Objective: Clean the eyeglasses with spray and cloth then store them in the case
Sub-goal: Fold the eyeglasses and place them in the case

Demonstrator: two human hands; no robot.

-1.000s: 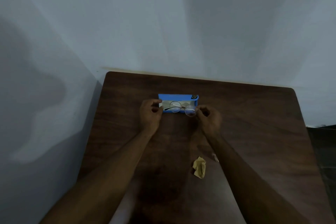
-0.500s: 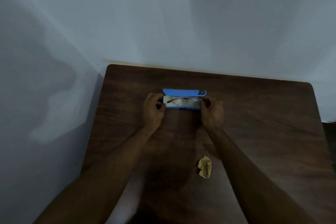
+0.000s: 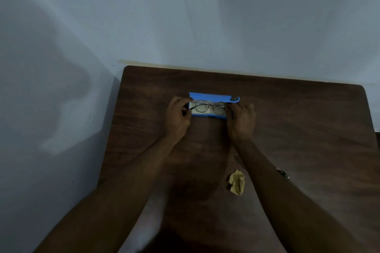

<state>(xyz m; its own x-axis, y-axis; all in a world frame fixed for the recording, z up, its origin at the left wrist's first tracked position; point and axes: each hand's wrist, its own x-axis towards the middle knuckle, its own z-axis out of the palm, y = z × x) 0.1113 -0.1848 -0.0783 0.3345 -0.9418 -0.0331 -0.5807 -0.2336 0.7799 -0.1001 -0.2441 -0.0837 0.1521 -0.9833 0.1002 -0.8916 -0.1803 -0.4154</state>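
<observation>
A blue glasses case point(image 3: 211, 96) lies open on the dark wooden table point(image 3: 298, 129), its lid folded back toward the wall. Thin round-rimmed eyeglasses point(image 3: 209, 107) rest over its pale lining. My left hand point(image 3: 177, 118) pinches the left end of the glasses at the case's left side. At the right end of the case, my right hand point(image 3: 241, 120) grips the glasses' other end. A crumpled yellow cloth point(image 3: 236, 183) lies nearer to me, beside my right forearm.
A small dark object point(image 3: 283, 173), mostly hidden by my right forearm, lies on the table right of the cloth. A grey wall runs behind the table and along its left edge.
The eyeglasses have come down from in front of the case onto its lining. Both hands stayed at the ends of the frame. The camera view shifted slightly.
</observation>
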